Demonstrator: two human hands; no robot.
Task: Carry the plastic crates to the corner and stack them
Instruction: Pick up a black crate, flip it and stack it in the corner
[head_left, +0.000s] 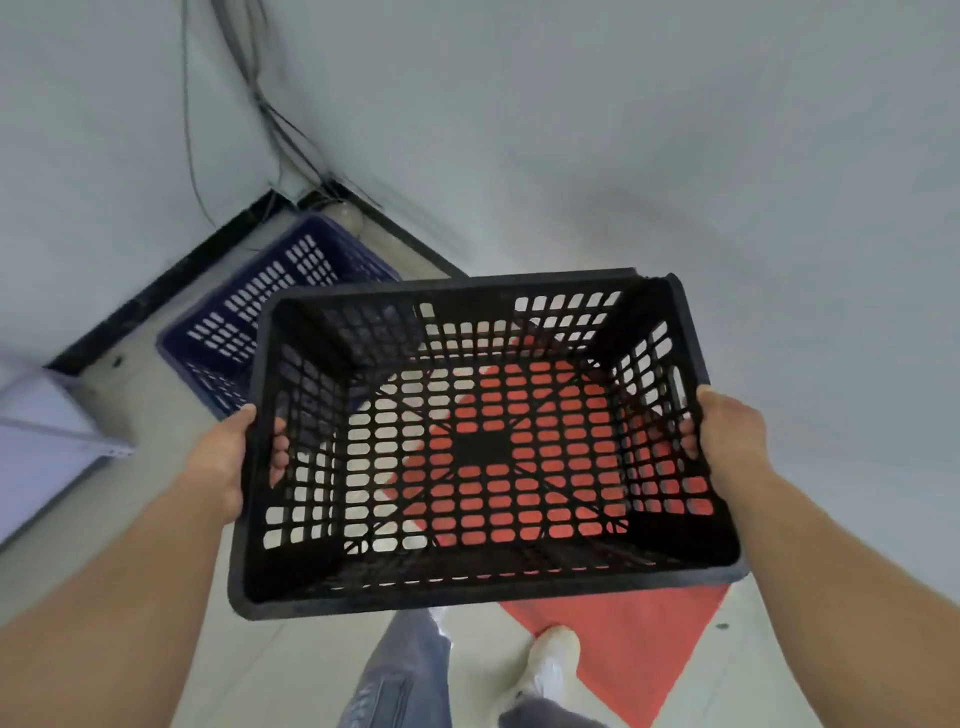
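So you held the empty black lattice crate aloft, left hand and right hand fingers hooked through its side handles; blue crate sat in the corner.

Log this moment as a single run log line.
carrying | black perforated plastic crate held empty, both ends | left hand, right hand grip closed | blue plastic crate in corner | not yet stacked

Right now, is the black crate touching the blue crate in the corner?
Cannot tell. In the head view the black crate, held by both hands, overlaps the blue crate, hiding any gap.
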